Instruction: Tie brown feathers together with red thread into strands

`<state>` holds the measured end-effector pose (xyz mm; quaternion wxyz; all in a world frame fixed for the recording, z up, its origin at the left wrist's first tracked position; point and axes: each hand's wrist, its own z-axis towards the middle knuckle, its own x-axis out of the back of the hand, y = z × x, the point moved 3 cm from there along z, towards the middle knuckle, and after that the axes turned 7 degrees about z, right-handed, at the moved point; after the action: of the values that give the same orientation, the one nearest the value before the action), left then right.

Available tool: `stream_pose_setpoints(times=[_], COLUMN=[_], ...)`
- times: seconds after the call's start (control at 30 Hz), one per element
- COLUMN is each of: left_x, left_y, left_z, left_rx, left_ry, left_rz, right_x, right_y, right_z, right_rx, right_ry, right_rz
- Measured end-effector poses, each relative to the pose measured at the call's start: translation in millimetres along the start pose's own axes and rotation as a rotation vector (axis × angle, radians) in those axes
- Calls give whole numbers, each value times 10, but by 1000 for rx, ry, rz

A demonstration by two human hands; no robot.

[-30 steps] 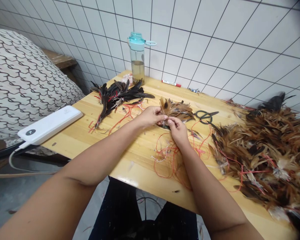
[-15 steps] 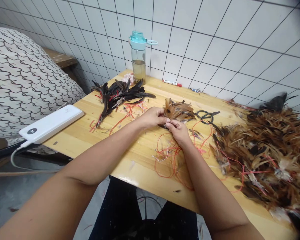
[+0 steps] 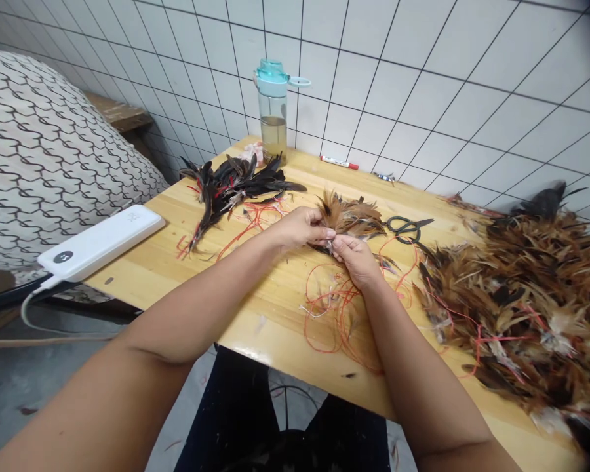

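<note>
Over the middle of a pale wooden table (image 3: 275, 314), my left hand (image 3: 302, 227) and my right hand (image 3: 356, 259) meet with their fingers pinched together. Both grip the quill end of a small bunch of brown feathers (image 3: 350, 216) that fans out away from me. Loose red threads (image 3: 339, 311) lie tangled on the table just below my right wrist. Black scissors (image 3: 407, 227) rest right of the bunch.
A big heap of brown feathers (image 3: 516, 301) fills the right side. Dark feathers (image 3: 231, 187) lie at the back left, a water bottle (image 3: 274, 111) and a red marker (image 3: 338, 162) by the tiled wall. A white power bank (image 3: 101, 242) sits at the left edge.
My hands stay pinched on the feather bunch. The right hand has shifted a little to the right and its fingers have worked at the quills.
</note>
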<state>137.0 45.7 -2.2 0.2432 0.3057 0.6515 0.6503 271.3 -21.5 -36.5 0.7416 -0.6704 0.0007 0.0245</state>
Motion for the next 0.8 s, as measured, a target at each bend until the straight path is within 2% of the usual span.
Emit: stream_pose_setpoints(times=[0.23, 0.4, 0.53, 0.63, 0.73, 0.8], left_x=[-8, -67, -116, -116, 9, 133], left_y=[95, 81, 25, 23, 8, -21], left_z=[-62, -51, -42, -31, 10, 38], left_rx=[-54, -66, -43, -95, -128, -114], left_ry=[-97, -92, -23, 10, 183, 362], left_rz=[71, 120, 43, -16, 66, 294], right_x=[-22, -34, -44, -28, 17, 50], right_y=[-19, 11, 35, 38, 31, 24], right_z=[-35, -15, 6, 18, 26, 32], right_rx=[-108, -124, -86, -61, -68, -65], right_ry=[-134, -90, -26, 39, 113, 136], right_rz=[126, 134, 157, 247, 421, 524])
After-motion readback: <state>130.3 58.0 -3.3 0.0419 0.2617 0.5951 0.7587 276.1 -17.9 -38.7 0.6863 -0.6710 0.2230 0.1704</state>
